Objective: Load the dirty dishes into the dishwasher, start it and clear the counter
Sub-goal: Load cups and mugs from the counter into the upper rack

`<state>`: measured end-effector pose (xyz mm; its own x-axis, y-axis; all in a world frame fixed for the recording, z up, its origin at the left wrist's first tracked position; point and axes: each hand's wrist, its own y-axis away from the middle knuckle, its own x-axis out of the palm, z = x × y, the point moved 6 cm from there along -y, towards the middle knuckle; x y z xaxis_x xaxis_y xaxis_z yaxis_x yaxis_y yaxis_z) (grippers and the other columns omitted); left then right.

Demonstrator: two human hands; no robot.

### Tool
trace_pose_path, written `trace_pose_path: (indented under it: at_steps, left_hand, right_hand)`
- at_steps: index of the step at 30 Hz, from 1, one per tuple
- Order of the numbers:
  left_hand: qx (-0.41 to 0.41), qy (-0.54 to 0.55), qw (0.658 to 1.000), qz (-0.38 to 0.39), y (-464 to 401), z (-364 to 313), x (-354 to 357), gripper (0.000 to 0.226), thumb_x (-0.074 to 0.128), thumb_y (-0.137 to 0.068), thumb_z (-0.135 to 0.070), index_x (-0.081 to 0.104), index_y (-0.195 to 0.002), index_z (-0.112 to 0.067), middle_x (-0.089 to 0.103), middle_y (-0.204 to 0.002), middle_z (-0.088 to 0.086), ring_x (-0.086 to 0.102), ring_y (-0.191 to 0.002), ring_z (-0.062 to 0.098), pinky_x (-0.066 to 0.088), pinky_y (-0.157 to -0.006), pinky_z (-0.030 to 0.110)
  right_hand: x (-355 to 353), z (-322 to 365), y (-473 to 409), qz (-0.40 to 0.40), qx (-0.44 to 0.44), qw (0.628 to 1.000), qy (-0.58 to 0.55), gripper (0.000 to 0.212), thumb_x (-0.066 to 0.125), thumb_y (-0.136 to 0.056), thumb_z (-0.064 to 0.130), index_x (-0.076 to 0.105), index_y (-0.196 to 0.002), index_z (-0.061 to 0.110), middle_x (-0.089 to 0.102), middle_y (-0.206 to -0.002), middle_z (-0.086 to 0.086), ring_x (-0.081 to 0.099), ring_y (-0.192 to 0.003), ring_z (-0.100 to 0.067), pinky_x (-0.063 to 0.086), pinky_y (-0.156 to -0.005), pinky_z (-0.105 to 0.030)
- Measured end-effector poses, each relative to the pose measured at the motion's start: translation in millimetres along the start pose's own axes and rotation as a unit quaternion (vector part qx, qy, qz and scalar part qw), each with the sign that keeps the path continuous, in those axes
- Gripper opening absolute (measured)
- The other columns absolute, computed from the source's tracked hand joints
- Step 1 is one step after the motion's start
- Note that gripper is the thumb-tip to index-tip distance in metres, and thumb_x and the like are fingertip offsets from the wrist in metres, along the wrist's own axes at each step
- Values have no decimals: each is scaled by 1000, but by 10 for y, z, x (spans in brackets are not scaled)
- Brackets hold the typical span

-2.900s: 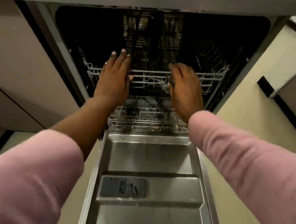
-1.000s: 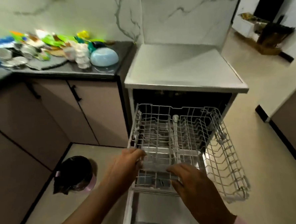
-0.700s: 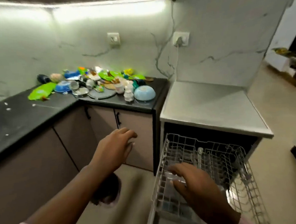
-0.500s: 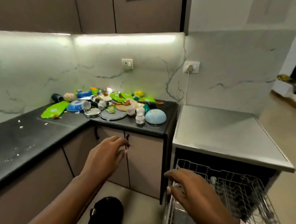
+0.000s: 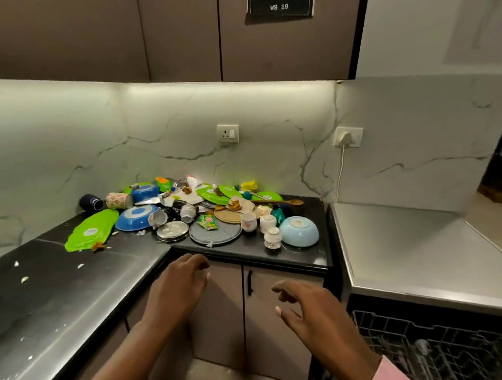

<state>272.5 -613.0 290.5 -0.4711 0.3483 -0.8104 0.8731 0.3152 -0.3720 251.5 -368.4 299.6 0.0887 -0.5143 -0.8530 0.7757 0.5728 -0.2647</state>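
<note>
The left hand (image 5: pixel 178 288) hangs loosely curled and empty below the black counter (image 5: pixel 59 292) edge; the right hand (image 5: pixel 316 312), fingers spread and relaxed, holds nothing beside the pulled-out dishwasher rack (image 5: pixel 430 346). Dirty dishes (image 5: pixel 204 213) crowd the counter's corner, a pale blue bowl (image 5: pixel 299 231) nearest. A cabinet label (image 5: pixel 279 6) reads "WS 19".

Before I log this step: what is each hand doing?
Left hand: open, fingers loosely curled, holding nothing.
Right hand: open, fingers spread, holding nothing.
</note>
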Motion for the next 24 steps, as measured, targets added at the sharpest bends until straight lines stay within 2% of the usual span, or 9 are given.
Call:
trace_pose_path:
  at_steps: [6,14,20,24]
  left_hand:
    - [-8,20,1000,17,-550,445,142,16,66,-86,-31,63,-100,-38,56,-95,-23,60,-90,7,46,-69,28]
    - [-6,26,997,75,-1483,767,783,21,65,-87,-34,62,-108,-36,61,-107,-18,60,-97,7,53,-80,34]
    - [-22,70,995,75,-2570,809,1563,31,71,-85,-26,63,-115,-24,63,-111,-7,62,-90,12,54,-79,36]
    - [-30,54,995,84,-3175,761,2085,45,77,-80,-24,60,-121,-18,61,-118,2,60,-103,23,49,-83,36]
  right_hand:
    - [60,-178,-584,-26,40,999,5,33,61,-88,37,54,-120,42,59,-101,23,53,-97,6,44,-84,-14]
    - [307,-860,-1540,-30,86,995,-38,36,67,-86,34,58,-120,40,62,-102,18,59,-96,1,50,-87,-21]
    - [696,-1691,-2638,-27,106,993,-50,56,72,-82,34,49,-132,32,53,-126,11,49,-116,-8,44,-100,-28]
    - [1106,-2087,-3278,12,80,996,21,69,74,-79,37,40,-137,26,44,-133,1,45,-118,-18,41,-100,-31]
